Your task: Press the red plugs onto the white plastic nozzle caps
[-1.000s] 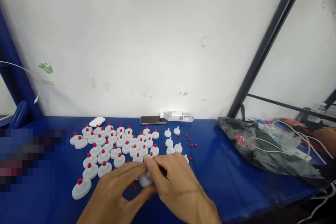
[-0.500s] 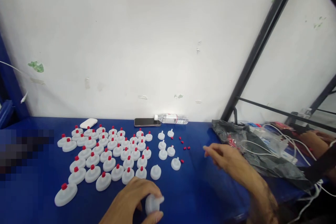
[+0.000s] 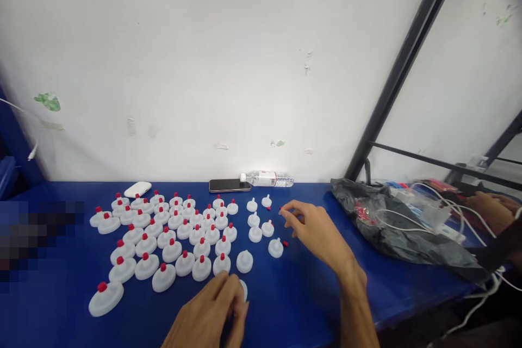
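At the front edge of the view, my left hand [image 3: 214, 307] is curled round a white nozzle lid [image 3: 244, 290], most of which the fingers hide. Further back on the right, my right hand [image 3: 318, 231] has thumb and forefinger pinched on a small red cap [image 3: 280, 209]. Close by stand several white nozzle lids without red tips, among them one lid [image 3: 275, 249] with a loose red cap [image 3: 285, 244] beside it. To the left, many white lids with red caps on, such as this lid [image 3: 106, 300], stand upright in loose rows.
The blue table [image 3: 302, 304] meets a white wall. Along the wall lie a phone [image 3: 229, 186], a water bottle [image 3: 267, 179] and a white case [image 3: 137, 190]. On the right are a dark plastic bag [image 3: 391, 234], cables and another person's hand [image 3: 487, 209].
My right hand has moved left to the loose red caps, and its fingers have closed. My left hand has turned so that its fingers cover most of the white lid.
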